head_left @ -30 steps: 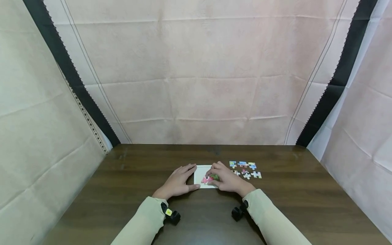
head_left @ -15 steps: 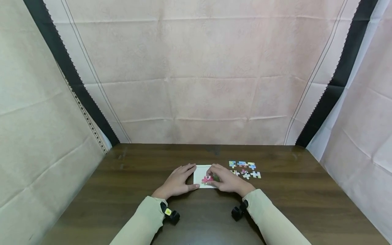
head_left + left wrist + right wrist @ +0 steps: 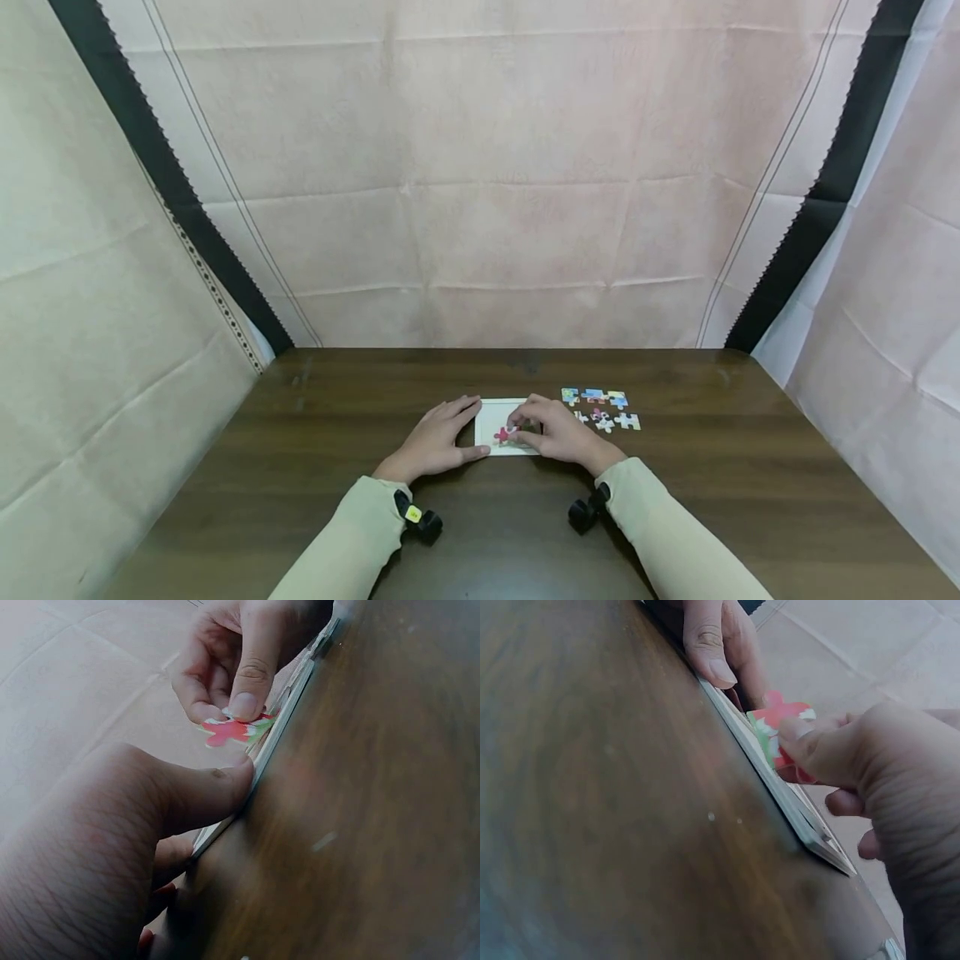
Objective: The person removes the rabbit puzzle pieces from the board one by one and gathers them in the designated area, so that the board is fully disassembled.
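Observation:
A jigsaw piece [image 3: 225, 733] in red, green and white is pinched between the thumb and fingers of my right hand [image 3: 558, 433]. In the right wrist view the piece [image 3: 769, 718] is held at a tilt, just over the near edge of a thin white puzzle tray [image 3: 491, 412]. My left hand [image 3: 435, 442] lies at the tray's left side, fingers extended toward the far corner. Its thumb [image 3: 217, 791] presses on the tray's near edge in the left wrist view. The right hand covers the tray's right part in the head view.
Several loose jigsaw pieces [image 3: 593, 395] lie in two rows to the right of the tray, on a dark brown wooden table [image 3: 360, 383]. Pale fabric walls [image 3: 510, 200] rise behind the table and on both sides. Each wrist carries a small black camera [image 3: 429, 527].
The piece in my right hand has shifted its angle, and less of its green part shows. The left hand keeps its place on the tray. The head view has tipped slightly.

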Motion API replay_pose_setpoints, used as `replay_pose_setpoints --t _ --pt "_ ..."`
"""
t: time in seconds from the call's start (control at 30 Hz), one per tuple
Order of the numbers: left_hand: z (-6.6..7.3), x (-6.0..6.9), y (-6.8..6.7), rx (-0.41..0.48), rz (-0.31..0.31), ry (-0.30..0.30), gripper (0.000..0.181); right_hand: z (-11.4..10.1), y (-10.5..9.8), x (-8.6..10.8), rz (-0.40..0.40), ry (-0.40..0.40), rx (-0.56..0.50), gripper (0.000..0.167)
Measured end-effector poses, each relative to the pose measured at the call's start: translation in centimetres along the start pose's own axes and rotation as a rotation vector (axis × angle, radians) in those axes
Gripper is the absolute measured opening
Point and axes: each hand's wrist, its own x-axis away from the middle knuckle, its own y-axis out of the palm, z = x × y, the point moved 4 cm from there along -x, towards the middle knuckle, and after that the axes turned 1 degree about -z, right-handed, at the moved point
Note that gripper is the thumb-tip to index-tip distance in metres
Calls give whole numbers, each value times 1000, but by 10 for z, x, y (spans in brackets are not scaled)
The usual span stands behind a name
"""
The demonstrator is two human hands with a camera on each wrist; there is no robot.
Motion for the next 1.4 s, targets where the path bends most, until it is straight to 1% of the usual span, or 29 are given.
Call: replay_pose_setpoints --t 0.13,0.3,0.43,0.57,0.7,0.83,0.93,1.0,1.1,1.2,1.33,1.4 --pt "0 0 -2 -5 -3 -7 86 2 -3 0 39 37 -15 12" --pt "-2 0 2 -6 1 -5 87 3 -4 4 70 68 -21 9" --pt "-2 1 3 -6 -6 -15 87 4 -8 11 86 62 -30 10" --pt "0 -1 2 -11 -4 -9 87 7 -19 21 123 27 -34 12" --pt "0 -3 1 -23 -3 -11 88 15 -35 38 172 7 -4 12" --pt "0 -2 3 -18 -15 -10 88 30 -55 64 233 -5 66 14" --pt "0 -2 5 -19 -19 -3 88 40 -71 87 273 9 106 18" --pt "0 -2 5 -17 -14 -3 88 45 -81 102 289 37 115 20" --pt "-1 -1 4 -14 -10 -8 87 49 -91 118 286 60 124 22" --pt "-1 0 2 -12 -11 -11 87 50 -94 126 256 56 143 23" --pt "-1 0 2 -19 -18 -9 88 46 -93 127 206 5 180 25" --pt "-1 -1 1 -21 -18 -9 88 45 -92 124 194 -25 207 26"
